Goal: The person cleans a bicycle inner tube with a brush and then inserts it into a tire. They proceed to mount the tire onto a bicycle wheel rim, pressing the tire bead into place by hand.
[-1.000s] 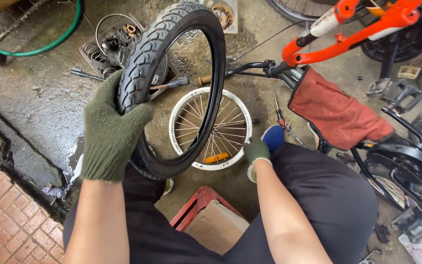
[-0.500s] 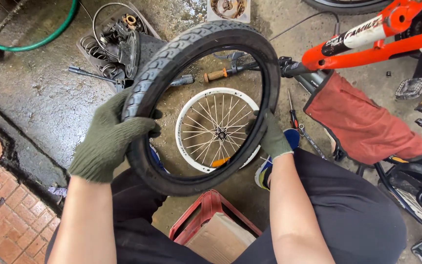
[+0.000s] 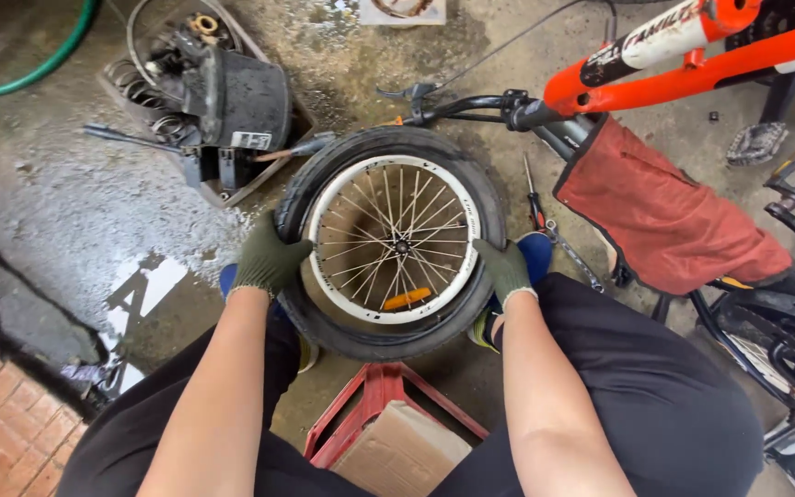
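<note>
While both gloved hands clamp opposite sides of the black tyre, the left hand curls its fingers over the left wall and the right hand grips the right wall, holding it flat around the white spoked wheel between them. Just below the fingers stands a red stool. Beyond the fingertips lie a box of parts and an orange bicycle frame.

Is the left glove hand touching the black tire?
Touching. The head view shows the left hand gripping the tire's edge beside the white rim.
</note>
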